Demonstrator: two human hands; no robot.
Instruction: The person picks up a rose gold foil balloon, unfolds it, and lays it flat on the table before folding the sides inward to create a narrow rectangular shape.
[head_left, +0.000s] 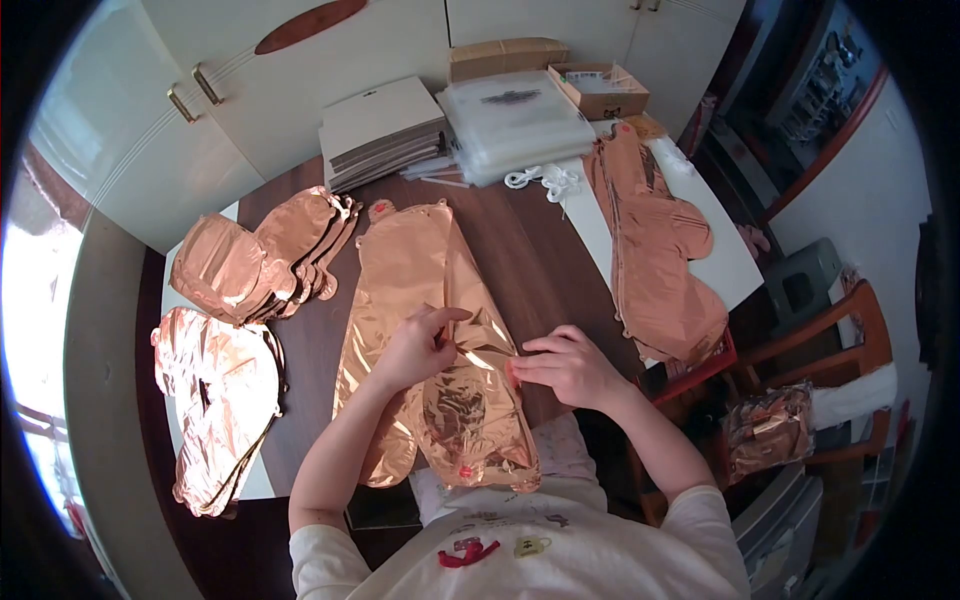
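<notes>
Rose-gold foil balloon in the closed fingers of left hand and right hand, fingertips half hidden by creases.

One view here, riding on the person's head and looking forward and steeply down. It is hanging close over the near edge of the worktop, with the left hand and right hand sitting just below centre on the foil balloon. The person's own shirt is filling the bottom. The wide lens is bending everything: cupboard doors are curving across the top, a chair is showing far right, and dark corners are ringing the frame.
</notes>
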